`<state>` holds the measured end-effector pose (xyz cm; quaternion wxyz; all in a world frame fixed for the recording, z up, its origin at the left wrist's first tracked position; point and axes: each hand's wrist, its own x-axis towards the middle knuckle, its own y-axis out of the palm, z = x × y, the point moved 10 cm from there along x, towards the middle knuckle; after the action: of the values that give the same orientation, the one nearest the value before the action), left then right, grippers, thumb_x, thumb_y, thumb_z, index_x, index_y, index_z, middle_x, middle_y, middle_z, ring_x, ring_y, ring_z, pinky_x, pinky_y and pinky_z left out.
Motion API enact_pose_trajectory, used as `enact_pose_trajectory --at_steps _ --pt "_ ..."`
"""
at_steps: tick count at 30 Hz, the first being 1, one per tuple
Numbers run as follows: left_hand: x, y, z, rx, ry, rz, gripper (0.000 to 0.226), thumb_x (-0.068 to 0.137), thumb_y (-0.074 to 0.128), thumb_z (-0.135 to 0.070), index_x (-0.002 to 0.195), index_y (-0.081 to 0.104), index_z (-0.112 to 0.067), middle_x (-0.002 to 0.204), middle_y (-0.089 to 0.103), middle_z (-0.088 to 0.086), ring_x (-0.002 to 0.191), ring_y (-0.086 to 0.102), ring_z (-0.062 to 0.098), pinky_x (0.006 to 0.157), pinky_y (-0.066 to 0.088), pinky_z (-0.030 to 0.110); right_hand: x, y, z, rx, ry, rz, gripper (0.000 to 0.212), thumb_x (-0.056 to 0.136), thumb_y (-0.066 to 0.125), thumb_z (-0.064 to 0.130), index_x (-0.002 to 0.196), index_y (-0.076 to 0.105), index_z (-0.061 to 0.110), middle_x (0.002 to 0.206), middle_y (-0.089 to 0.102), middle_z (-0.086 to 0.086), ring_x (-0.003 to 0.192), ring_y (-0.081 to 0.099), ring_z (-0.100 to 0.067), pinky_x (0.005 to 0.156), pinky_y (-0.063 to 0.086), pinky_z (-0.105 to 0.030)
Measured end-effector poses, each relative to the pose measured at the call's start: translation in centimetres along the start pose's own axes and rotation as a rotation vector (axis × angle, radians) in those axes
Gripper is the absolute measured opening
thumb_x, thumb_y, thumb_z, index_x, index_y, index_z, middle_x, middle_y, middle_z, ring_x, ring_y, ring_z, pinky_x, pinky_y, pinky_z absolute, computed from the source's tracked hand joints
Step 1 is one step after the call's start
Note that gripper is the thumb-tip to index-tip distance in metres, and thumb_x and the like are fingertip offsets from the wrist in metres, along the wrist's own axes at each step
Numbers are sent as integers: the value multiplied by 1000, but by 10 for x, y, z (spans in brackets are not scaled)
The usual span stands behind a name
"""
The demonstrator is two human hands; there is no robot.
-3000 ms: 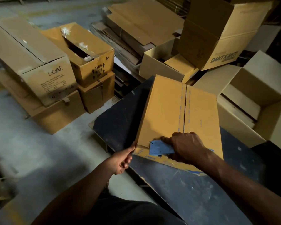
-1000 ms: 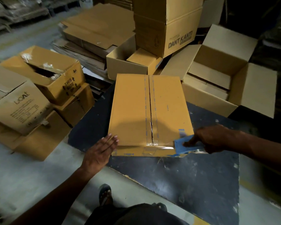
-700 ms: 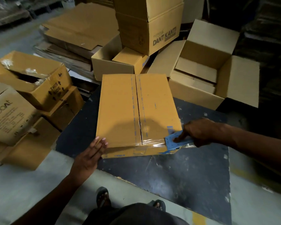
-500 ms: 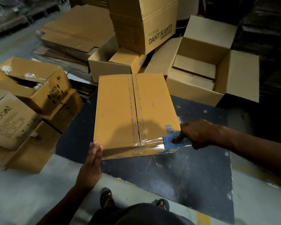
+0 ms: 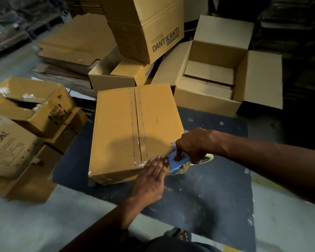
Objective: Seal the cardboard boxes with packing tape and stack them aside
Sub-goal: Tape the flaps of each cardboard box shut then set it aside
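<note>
A closed yellow-brown cardboard box lies flat on a dark blue board, its centre seam running away from me. Clear tape crosses its near edge. My right hand grips a blue tape dispenser at the box's near right corner, with the tape roll showing behind the fingers. My left hand lies flat with straight fingers on the near edge of the box, fingertips touching the dispenser.
Several cardboard boxes are piled on the floor at left. An open empty box and a "DANT KANTI" box stand behind the board. Flattened cartons lie at the back left. My foot stands by the board's near edge.
My left hand slid right along the box's near edge, from the left corner to the dispenser. My right hand kept the dispenser at the near right corner.
</note>
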<state>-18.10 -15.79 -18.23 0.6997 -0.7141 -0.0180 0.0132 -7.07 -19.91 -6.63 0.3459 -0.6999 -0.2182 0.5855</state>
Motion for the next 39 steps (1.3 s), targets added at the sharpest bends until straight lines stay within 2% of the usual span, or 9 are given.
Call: enact_pose_trajectory --at_steps 4,7,11,14,20,24,29,35,39 --pt "-3 -3 2 14 -15 -15 82 83 63 -43 153 44 -3 165 30 15 152 23 27 128 -1 39 -8 5 -9 52 -19 5 69 83 74 19 139 55 54 111 65 11 79 54 -13 68 44 -26" --pt "-1 -7 2 14 -36 -9 89 83 58 -46 158 37 -4 167 23 13 154 19 24 128 -5 36 -16 11 -24 61 -5 -6 72 82 73 19 139 52 57 116 65 13 93 63 -16 63 45 -27" --pt "-3 -9 3 -7 -31 15 95 83 59 -50 160 31 -4 168 22 14 155 17 23 128 -6 35 -39 23 -47 66 4 -6 74 88 69 13 144 48 56 100 54 18 95 59 -14 66 39 -25" --pt "-4 -10 -1 -28 10 -28 97 82 57 -51 161 24 -4 167 24 14 155 19 24 128 5 38 -61 35 -82 67 74 -1 74 91 66 13 144 45 60 124 60 15 95 53 -11 77 43 -29" --pt "-3 -11 -5 -92 73 -103 88 82 60 -44 155 40 1 163 38 18 150 38 32 118 32 50 -88 72 -127 161 156 64 78 92 63 6 146 43 59 136 56 9 93 53 -11 64 37 -20" --pt "-6 -14 -6 -85 83 -116 88 83 59 -50 154 43 0 163 37 16 151 36 30 122 27 46 -85 95 -139 220 165 78 76 93 63 7 147 43 58 143 54 5 106 59 -16 81 44 -27" --pt "-4 -16 -3 -82 37 -32 89 85 55 -54 157 39 -4 165 33 12 153 32 25 128 14 36 -59 111 -128 172 112 46 65 99 63 16 148 44 54 145 54 9 123 57 -20 82 38 -28" --pt "20 -50 -11 16 -68 27 72 82 51 -59 139 65 -17 142 65 6 130 62 24 111 47 39 -31 121 -109 259 2 21 53 100 65 21 147 53 43 141 60 6 117 62 -24 77 39 -27" --pt "63 -66 -41 -12 121 39 72 81 61 -60 143 59 -22 142 62 3 127 59 24 105 52 41 -12 119 -98 298 -49 -25 45 101 67 34 144 58 40 138 63 10 115 64 -22 69 38 -24"
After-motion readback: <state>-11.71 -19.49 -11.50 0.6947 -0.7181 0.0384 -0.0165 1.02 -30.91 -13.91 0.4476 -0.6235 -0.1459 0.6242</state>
